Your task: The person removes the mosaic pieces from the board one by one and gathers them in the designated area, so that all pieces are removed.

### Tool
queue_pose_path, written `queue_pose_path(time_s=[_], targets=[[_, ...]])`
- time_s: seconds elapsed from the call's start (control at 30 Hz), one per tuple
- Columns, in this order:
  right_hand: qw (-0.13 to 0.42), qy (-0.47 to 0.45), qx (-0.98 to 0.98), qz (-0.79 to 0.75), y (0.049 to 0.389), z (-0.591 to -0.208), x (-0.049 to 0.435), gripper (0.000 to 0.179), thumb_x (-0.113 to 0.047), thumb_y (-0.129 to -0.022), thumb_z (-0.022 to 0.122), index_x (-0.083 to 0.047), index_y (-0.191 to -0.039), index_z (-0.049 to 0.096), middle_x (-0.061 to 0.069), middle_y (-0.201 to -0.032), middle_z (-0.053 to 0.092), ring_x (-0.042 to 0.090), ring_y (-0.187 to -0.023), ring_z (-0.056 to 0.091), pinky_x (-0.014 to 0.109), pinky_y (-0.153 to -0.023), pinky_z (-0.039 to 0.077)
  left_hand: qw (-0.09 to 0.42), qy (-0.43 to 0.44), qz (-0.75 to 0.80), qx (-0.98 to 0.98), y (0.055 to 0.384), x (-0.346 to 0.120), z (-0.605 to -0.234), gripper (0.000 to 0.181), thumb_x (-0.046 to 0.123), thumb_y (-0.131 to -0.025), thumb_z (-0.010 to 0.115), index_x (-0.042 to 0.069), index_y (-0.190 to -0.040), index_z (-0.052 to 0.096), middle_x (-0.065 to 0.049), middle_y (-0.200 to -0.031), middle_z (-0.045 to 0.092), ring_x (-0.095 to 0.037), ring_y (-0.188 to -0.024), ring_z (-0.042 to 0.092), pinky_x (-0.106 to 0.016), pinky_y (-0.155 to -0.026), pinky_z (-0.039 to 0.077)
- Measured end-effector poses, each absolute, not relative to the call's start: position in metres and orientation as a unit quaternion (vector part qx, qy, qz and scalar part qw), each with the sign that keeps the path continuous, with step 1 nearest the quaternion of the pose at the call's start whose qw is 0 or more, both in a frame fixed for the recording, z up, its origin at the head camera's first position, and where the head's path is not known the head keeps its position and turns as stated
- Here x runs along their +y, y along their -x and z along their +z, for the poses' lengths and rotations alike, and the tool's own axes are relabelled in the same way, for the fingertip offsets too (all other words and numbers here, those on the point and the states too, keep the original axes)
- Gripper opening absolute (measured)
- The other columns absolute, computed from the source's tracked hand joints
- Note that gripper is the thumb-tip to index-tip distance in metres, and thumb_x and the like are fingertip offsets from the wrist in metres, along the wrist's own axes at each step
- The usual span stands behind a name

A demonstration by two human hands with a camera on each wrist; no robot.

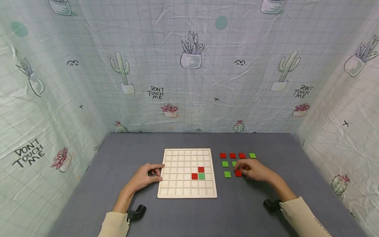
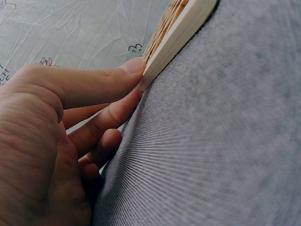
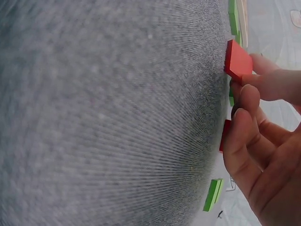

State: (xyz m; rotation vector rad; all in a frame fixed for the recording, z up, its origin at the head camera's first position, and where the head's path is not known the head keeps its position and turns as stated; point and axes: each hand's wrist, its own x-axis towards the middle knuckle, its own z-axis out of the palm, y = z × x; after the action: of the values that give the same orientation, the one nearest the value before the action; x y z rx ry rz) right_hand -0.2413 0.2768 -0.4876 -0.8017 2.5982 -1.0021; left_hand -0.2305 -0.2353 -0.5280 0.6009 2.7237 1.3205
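A pale wooden grid board (image 1: 177, 193) lies on the grey cloth. Two red tiles (image 1: 201, 169) and a green tile (image 1: 201, 176) sit in its squares, right of the middle. My left hand (image 1: 144, 176) is at the board's left edge, thumb and index finger apart and both touching it; in the left wrist view the thumb (image 2: 103, 82) meets the board's side (image 2: 171, 47). My right hand (image 1: 255, 169) is over the loose tiles and pinches a red tile (image 3: 239, 61) by its edge, close over the cloth. Part of a green tile (image 1: 234, 163) is hidden behind its fingers.
Right of the board, red tiles (image 1: 232, 155) and green tiles (image 1: 227, 174) lie spaced out in rows. Each wrist wears a black camera mount (image 1: 137, 212). A patterned curtain (image 1: 189, 98) encloses the table (image 1: 133, 144) at the back and both sides.
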Motion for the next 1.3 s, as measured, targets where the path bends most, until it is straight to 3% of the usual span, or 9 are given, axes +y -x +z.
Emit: queue_pose_path(time_s=[0.27, 0.57, 0.87, 1.3], targets=[[0.122, 0.267, 0.893, -0.34, 0.2405, -0.4883, 0.2749, 0.02, -0.001, -0.093, 0.07, -0.012, -0.111, 0.072, 0.005, -0.092, 0.069, 0.005, -0.06, 0.055, 0.027, -0.055, 0.049, 0.033, -0.198, 0.432, 0.879, 0.2312, -0.2357, -0.5282, 0.049, 0.027, -0.087, 0.083, 0.014, -0.133, 0.071, 0.011, -0.087, 0.069, -0.008, -0.081, 0.051, -0.026, -0.078, 0.041], [0.111, 0.266, 0.899, -0.329, 0.2419, -0.4902, 0.2754, 0.021, -0.002, -0.093, 0.071, -0.012, -0.111, 0.073, 0.006, -0.1, 0.072, 0.005, -0.063, 0.054, 0.026, -0.059, 0.048, 0.032, -0.196, 0.428, 0.882, 0.2329, -0.2363, -0.5304, 0.05, 0.029, -0.087, 0.084, 0.015, -0.133, 0.071, 0.012, -0.088, 0.068, -0.008, -0.081, 0.052, -0.026, -0.078, 0.042], [0.125, 0.253, 0.899, -0.335, 0.2433, -0.493, 0.2755, 0.021, -0.003, -0.093, 0.071, -0.009, -0.112, 0.074, 0.005, -0.098, 0.07, 0.004, -0.063, 0.055, 0.027, -0.059, 0.049, 0.029, -0.201, 0.424, 0.883, 0.2327, -0.2362, -0.5301, 0.049, 0.029, -0.088, 0.083, 0.014, -0.134, 0.07, 0.012, -0.088, 0.069, -0.008, -0.081, 0.051, -0.026, -0.078, 0.042], [0.102, 0.268, 0.903, -0.321, 0.2418, -0.4939, 0.2736, 0.021, -0.012, -0.088, 0.08, -0.01, -0.109, 0.074, 0.003, -0.096, 0.07, 0.004, -0.071, 0.059, 0.025, -0.065, 0.05, 0.03, -0.2, 0.426, 0.882, 0.2331, -0.2362, -0.5303, 0.049, 0.03, -0.088, 0.083, 0.015, -0.134, 0.07, 0.012, -0.088, 0.069, -0.008, -0.082, 0.051, -0.026, -0.078, 0.042]])
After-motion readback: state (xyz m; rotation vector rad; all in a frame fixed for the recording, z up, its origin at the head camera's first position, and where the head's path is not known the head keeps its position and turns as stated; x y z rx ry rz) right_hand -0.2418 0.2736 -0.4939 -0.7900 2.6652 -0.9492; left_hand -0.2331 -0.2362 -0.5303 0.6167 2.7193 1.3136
